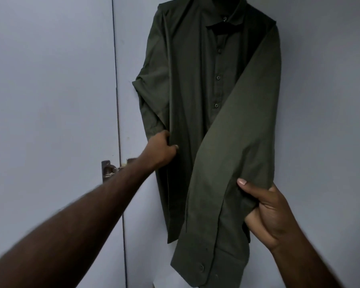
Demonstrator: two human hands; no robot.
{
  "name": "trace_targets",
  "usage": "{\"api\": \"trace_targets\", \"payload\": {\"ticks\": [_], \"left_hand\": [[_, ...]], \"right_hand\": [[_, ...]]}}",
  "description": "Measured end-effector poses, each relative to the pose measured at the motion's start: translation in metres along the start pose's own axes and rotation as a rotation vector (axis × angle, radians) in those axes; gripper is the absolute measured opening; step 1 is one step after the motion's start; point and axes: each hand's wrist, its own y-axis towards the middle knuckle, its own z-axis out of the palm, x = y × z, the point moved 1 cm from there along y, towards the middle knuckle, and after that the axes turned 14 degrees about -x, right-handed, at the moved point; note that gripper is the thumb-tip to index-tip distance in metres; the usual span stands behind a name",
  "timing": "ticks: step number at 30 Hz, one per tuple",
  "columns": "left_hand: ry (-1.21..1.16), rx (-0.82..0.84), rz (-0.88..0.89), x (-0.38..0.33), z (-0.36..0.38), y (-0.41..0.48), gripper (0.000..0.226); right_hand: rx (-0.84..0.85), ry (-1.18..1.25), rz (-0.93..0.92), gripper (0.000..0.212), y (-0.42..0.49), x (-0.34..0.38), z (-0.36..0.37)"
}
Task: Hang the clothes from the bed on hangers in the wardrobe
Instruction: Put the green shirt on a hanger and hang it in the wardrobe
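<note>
A dark olive button-up shirt point(197, 90) hangs flat against the pale wardrobe door point(50, 80), its collar at the top edge of the head view; whatever holds it up is out of frame. My left hand point(161, 149) grips the fabric at the shirt's left side, where the left sleeve lies folded. My right hand point(266, 213) holds the long right sleeve point(227, 173), thumb pressed on the front, pulling it out diagonally toward me. The sleeve's buttoned cuff dangles below my right hand.
The vertical seam between the two closed wardrobe doors point(119, 121) runs just left of the shirt. Metal recessed handles point(106, 170) sit at the seam, partly behind my left forearm. Plain door surface stretches to the right of the shirt.
</note>
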Motion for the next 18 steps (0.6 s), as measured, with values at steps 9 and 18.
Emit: {"api": "trace_targets", "payload": {"ticks": [9, 18], "left_hand": [[0.529, 0.178, 0.617, -0.054, 0.066, 0.006, 0.035], [-0.099, 0.401, 0.158, -0.014, 0.089, 0.035, 0.035]], "right_hand": [[-0.063, -0.209, -0.149, 0.049, 0.0, 0.008, -0.014], [-0.41, -0.311, -0.057, 0.041, 0.109, -0.061, -0.078]]}}
